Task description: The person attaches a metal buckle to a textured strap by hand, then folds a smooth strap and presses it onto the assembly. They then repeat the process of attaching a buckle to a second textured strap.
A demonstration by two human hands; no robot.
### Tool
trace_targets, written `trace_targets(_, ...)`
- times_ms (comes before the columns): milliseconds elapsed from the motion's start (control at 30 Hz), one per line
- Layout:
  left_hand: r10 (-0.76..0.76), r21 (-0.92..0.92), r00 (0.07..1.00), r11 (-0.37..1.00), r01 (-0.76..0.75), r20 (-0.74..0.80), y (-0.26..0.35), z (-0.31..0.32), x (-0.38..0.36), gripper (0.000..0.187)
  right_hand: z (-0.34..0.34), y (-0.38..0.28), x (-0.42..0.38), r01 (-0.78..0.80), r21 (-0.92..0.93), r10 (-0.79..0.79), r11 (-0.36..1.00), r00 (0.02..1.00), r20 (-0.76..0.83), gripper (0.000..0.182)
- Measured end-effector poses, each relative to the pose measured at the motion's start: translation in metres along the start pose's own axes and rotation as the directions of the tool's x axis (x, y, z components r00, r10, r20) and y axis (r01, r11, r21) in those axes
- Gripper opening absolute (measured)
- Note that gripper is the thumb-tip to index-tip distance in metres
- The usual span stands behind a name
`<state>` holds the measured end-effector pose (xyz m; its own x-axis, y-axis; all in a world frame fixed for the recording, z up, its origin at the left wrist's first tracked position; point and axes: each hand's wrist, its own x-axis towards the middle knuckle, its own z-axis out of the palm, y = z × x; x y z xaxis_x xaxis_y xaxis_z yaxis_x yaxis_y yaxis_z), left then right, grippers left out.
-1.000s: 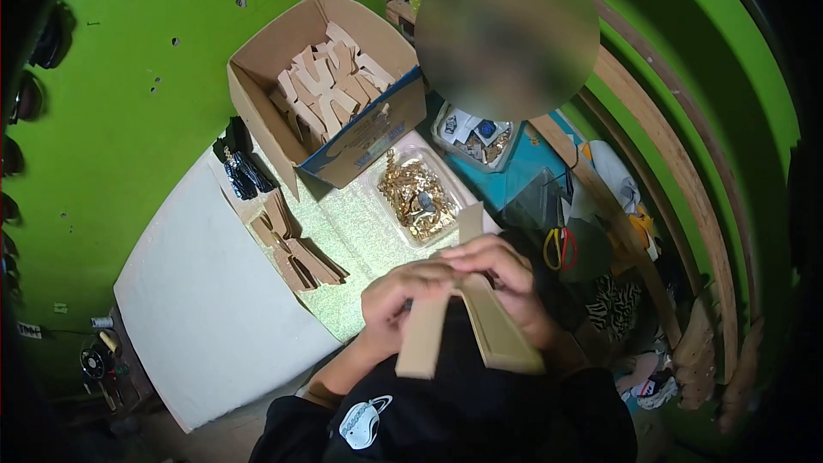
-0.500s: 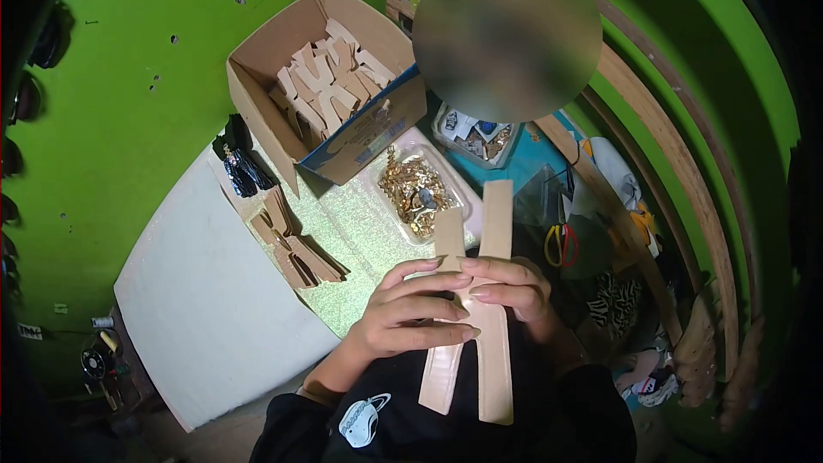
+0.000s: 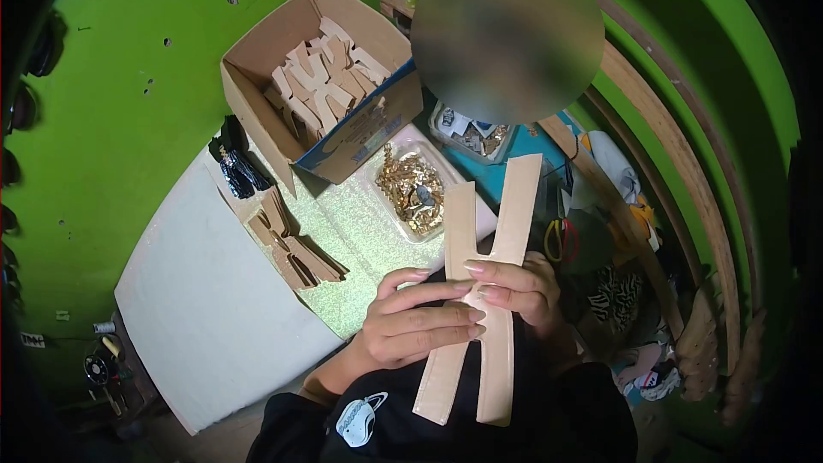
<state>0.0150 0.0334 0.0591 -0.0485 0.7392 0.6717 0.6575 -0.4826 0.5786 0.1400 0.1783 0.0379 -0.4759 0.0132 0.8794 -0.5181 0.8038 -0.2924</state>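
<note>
A beige X-shaped piece point(image 3: 493, 360) with stitched edges is held up in front of my dark clothing, its two upper strips spread apart. My left hand point(image 3: 416, 321) grips it at the middle, fingers laid across the front. From the other side, my right hand point(image 3: 527, 291) pinches the same piece near its centre, thumb hidden behind. Just beyond the piece, a clear tray point(image 3: 459, 214) holds gold-coloured metal parts point(image 3: 411, 184). A stack of folded brown X-shaped pieces point(image 3: 296, 244) lies on the glittery tabletop point(image 3: 347, 240), left of my hands.
An open cardboard box point(image 3: 364, 133) holds several beige pieces. Behind the tray is a tub point(image 3: 471, 137) of small parts. Black tassels point(image 3: 240, 167) lie left of the box. Scissors point(image 3: 561, 240) with red and yellow handles are at right. A blurred circle covers the upper middle.
The X-shaped piece has tilted, with its upper strips shifted up and to the right. My right hand has moved slightly right and its fingers still hold the piece.
</note>
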Motion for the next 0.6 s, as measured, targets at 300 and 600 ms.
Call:
trace_targets(300,-0.008,-0.098,0.999,0.995,0.011,0.033,0.003,-0.004,0.004,0.022,-0.002,-0.002,0.004,0.038,-0.066,-0.036,0.997,0.999,0.025,0.013)
trace_targets(600,-0.467,-0.415,0.880,0.820,0.394,-0.089,-0.034,0.005,-0.005,0.026,0.028,0.008,-0.012,-0.447,-0.001,0.446,0.895,0.894,-0.043,0.016)
